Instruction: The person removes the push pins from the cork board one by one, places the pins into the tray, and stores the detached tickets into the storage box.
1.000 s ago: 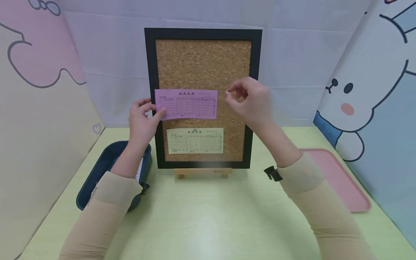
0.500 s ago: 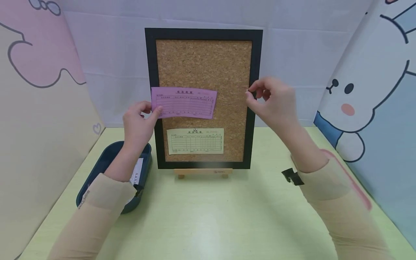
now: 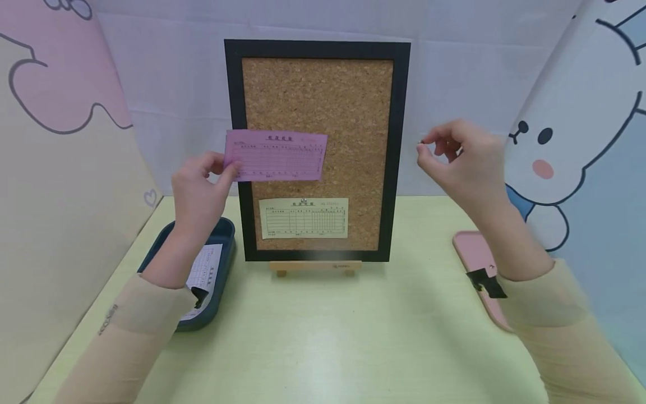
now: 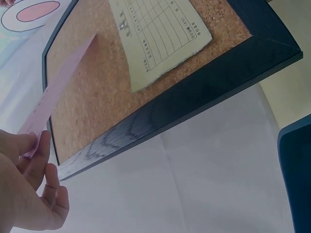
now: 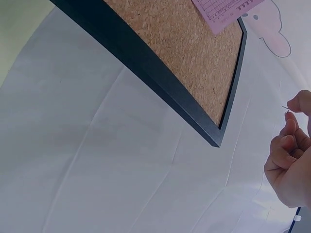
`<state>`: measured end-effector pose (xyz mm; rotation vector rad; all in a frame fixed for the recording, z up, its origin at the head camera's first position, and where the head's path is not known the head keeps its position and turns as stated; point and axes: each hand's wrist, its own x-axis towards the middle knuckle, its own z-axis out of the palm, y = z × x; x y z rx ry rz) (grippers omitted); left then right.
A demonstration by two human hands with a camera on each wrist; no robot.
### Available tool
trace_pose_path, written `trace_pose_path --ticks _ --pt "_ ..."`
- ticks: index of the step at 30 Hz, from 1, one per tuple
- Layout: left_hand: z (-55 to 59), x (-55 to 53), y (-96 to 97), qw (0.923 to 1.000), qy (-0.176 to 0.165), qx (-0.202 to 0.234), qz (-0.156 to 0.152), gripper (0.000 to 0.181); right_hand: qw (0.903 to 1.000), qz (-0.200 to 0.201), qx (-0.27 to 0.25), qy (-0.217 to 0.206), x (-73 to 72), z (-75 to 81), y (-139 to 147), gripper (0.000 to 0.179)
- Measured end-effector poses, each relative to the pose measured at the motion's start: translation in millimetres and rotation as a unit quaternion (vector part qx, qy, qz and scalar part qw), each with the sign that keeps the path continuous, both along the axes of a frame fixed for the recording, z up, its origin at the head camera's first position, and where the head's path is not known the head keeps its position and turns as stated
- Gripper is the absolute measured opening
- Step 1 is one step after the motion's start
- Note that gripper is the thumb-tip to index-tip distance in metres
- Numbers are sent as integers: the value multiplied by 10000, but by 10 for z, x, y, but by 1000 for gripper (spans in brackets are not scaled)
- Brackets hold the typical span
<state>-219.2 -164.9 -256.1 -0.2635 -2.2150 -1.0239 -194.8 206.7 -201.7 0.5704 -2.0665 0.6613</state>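
Note:
My left hand [image 3: 199, 188] pinches the left end of a purple receipt slip [image 3: 280, 154] between thumb and fingers. The slip overlaps the cork board [image 3: 318, 95] in the head view; the left wrist view shows it angled out from the cork. Right of the black frame, my right hand [image 3: 464, 163] holds a pushpin between thumb and forefinger, its thin needle [image 5: 285, 107] sticking out in the right wrist view. A yellow receipt slip [image 3: 304, 221] hangs on the lower cork, a small clear pin [image 3: 303, 201] at its top edge.
The board stands on a small wooden easel [image 3: 315, 265]. At left, partly behind my left forearm, a dark blue tray [image 3: 229, 247] holds printed white slips [image 3: 207, 269]. A pink tray [image 3: 466, 241] with a small pin [image 3: 492, 267] sits at right, partly covered by my right arm.
My right hand has moved right, away from the board, with the pushpin. My left hand has shifted left and slightly up, carrying the purple receipt slip with it.

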Motion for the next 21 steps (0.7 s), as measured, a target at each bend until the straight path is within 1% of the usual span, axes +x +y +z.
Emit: trace_pose_path --ticks 2,5,10,12,16,21 --pt "38 24 -17 10000 42 -53 49 28 9999 -116 -20 16 15 3 44 13" --pt "100 66 -36 9999 7 -72 113 30 9995 -304 -37 13 47 13 120 13" --pt "199 152 -70 9995 -67 -136 274 31 9994 -255 -12 220 100 28 267 12" --pt "233 186 -89 9991 -136 -190 358 32 9993 -261 32 282 119 28 323 12" --pt "307 235 -145 9978 -292 -285 517 33 9986 -435 40 289 152 19 415 14" --pt "380 260 -245 9957 -513 -441 627 34 9979 -562 -103 296 182 1 528 17"
